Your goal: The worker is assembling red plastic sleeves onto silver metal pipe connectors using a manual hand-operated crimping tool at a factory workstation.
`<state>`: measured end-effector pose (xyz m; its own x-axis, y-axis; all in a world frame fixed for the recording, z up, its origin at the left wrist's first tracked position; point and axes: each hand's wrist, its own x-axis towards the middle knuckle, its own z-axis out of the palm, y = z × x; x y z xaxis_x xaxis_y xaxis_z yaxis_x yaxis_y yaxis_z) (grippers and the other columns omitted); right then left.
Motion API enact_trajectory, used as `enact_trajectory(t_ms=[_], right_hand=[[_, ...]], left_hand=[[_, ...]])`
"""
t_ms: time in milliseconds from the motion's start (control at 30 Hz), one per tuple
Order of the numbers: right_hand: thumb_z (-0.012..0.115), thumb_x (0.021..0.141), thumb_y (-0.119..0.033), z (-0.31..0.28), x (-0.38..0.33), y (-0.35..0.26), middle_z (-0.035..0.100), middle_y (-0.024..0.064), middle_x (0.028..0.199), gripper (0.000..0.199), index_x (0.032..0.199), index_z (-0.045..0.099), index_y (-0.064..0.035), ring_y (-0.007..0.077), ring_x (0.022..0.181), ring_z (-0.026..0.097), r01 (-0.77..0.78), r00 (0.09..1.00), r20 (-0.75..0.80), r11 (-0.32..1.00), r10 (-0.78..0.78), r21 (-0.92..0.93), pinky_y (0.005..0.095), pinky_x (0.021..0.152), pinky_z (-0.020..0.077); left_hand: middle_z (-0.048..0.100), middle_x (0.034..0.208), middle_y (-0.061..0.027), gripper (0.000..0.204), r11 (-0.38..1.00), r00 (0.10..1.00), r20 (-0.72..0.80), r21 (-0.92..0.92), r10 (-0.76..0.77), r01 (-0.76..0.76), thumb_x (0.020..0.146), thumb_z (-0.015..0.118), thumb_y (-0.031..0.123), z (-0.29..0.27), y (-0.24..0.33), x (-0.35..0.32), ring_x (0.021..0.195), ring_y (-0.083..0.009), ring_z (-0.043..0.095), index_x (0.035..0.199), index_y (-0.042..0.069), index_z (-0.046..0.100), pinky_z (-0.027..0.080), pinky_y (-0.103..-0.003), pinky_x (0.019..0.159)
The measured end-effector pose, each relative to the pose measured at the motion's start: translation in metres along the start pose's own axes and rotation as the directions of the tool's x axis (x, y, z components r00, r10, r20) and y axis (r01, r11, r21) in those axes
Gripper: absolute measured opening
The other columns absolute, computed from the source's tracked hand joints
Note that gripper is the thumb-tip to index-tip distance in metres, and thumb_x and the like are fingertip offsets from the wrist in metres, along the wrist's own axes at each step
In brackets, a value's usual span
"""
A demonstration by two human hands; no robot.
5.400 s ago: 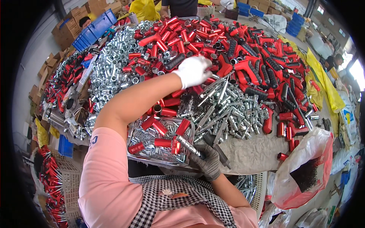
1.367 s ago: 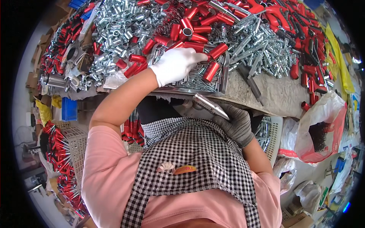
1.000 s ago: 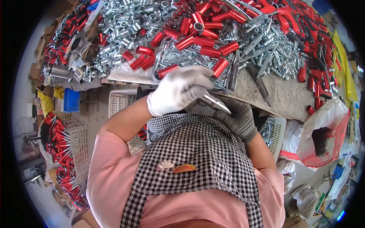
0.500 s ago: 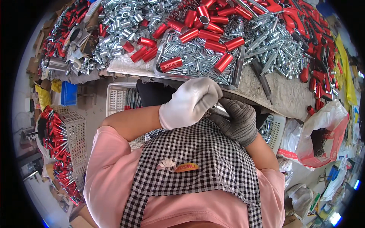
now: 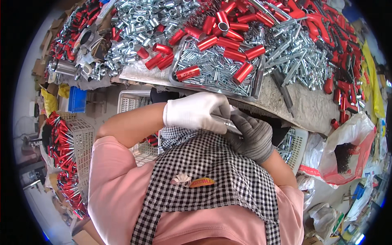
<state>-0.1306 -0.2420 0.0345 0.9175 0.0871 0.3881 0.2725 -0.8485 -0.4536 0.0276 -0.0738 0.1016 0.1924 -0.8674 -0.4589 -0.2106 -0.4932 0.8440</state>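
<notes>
Left hand point(image 5: 198, 112), white-gloved, forearm bent in across the chest, fingers curled tight around a metal rod point(image 5: 227, 124). Right hand point(image 5: 254, 136), grey-gloved, just beneath, fingers wrapped on the rod's lower end. Both held close above the checked apron point(image 5: 212, 171), below the table edge and the tray point(image 5: 258, 83) of red tubes point(image 5: 222, 43).

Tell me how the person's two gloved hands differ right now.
The left hand wears a white fabric glove; the right hand wears a grey knit glove. The left hand lies on top, nearer the workbench edge, while the right hand sits lower, against the black-and-white checked apron. Both close around the same slim silver metal rod, held just below the bench.
</notes>
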Motion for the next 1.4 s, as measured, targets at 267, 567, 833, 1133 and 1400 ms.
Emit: enact_trajectory(t_ms=[267,567,833,1133,1400], right_hand=[[0.077,0.076,-0.027,-0.011,0.001,0.010,0.069,0.0154,0.104,0.060,0.127,0.056,-0.0032,0.0374,0.084,0.069,-0.160,0.987,0.064,0.895,0.146,0.417,0.0431,0.067,0.0554],[0.065,0.087,-0.018,-0.018,-0.003,0.017,0.069,0.0201,0.105,0.045,0.127,0.058,0.0016,0.0310,0.098,0.067,-0.425,0.885,0.394,0.775,0.248,0.468,0.0369,0.087,0.0517],[0.065,0.094,-0.024,-0.006,-0.010,0.015,0.067,0.0108,0.110,0.047,0.130,0.055,0.0051,0.0167,0.103,0.061,-0.477,0.877,0.346,0.522,0.333,0.707,0.0310,0.093,0.0465],[0.069,0.093,-0.030,0.001,0.002,-0.002,0.062,-0.0010,0.092,0.054,0.132,0.054,0.0030,0.0049,0.075,0.052,-0.457,0.819,0.371,0.105,0.438,0.883,0.0195,0.067,0.0421],[0.065,0.094,-0.031,0.008,0.002,0.001,0.062,0.0009,0.097,0.056,0.136,0.051,0.0043,0.0067,0.083,0.054,-0.537,0.806,0.493,0.053,0.329,0.842,0.0238,0.076,0.0464]], left_hand=[[0.066,0.089,-0.0160,0.043,0.975,0.931,-0.312,0.171,0.189,-0.141,0.067,0.082,0.022,0.011,-0.028,-0.011,0.086,-0.0292,0.066,0.096,-0.001,0.059,0.052,-0.037,0.076],[0.064,0.098,-0.0181,0.040,0.740,0.544,-0.621,0.672,0.564,-0.001,0.080,0.072,0.015,-0.040,-0.035,-0.022,0.091,-0.0357,0.064,0.115,0.002,0.059,0.052,-0.041,0.080],[0.065,0.085,-0.0237,0.051,0.737,0.528,-0.681,0.660,0.507,0.144,0.081,0.068,0.020,-0.066,-0.065,0.001,0.077,-0.0364,0.066,0.125,0.002,0.050,0.053,-0.046,0.069],[0.061,0.111,-0.0117,0.051,0.591,0.651,-0.737,-0.447,0.181,-0.671,0.100,0.058,0.027,-0.008,-0.041,0.003,0.095,-0.0172,0.066,0.138,-0.001,0.040,0.050,-0.025,0.074],[0.064,0.111,-0.0153,0.062,0.674,0.680,-0.672,-0.361,0.292,-0.645,0.096,0.063,0.035,-0.014,-0.045,0.001,0.103,-0.0242,0.067,0.135,-0.008,0.041,0.051,-0.033,0.093]])
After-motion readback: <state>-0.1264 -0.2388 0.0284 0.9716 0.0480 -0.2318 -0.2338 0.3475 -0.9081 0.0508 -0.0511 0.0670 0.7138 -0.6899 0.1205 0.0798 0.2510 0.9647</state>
